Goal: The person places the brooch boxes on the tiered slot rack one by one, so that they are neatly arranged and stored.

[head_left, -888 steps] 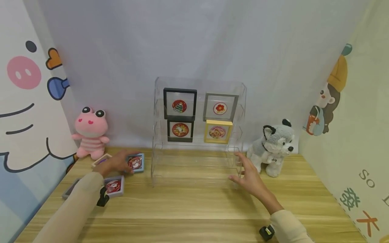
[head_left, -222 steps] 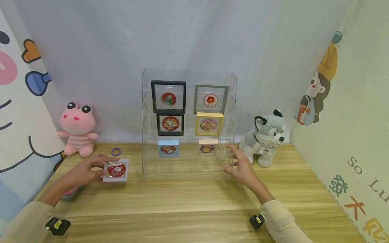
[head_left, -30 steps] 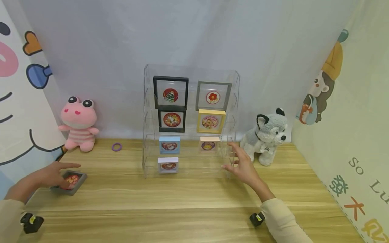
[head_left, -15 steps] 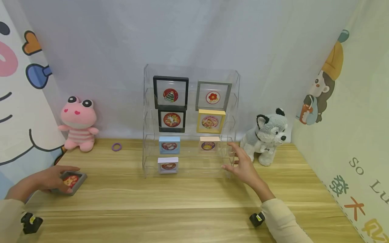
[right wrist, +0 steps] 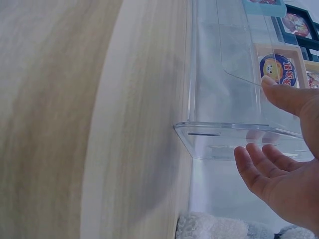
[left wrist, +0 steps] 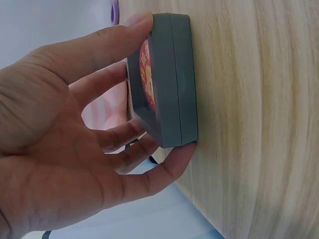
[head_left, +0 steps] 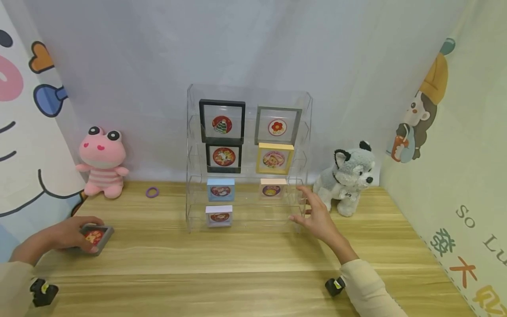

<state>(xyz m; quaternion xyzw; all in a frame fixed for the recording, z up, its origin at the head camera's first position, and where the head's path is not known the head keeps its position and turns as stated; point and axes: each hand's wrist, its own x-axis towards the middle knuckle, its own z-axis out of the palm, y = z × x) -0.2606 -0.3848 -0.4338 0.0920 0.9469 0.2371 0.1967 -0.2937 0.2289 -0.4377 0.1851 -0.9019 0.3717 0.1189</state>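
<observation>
Two hands in view for us: our left hand (head_left: 59, 235) grips a small grey framed badge (head_left: 94, 237) by its edges at the wooden table's (head_left: 245, 264) near-left corner, thumb on top, fingers curled underneath. Our right hand (head_left: 317, 218) stays open and relaxed, fingertips touching the right side of the clear acrylic display rack (head_left: 306, 132). That rack holds seven framed badges on its tiers.

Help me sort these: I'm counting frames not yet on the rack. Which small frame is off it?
The grey frame at the table's left edge, gripped by the left hand. The other seven stand on the clear rack.
</observation>
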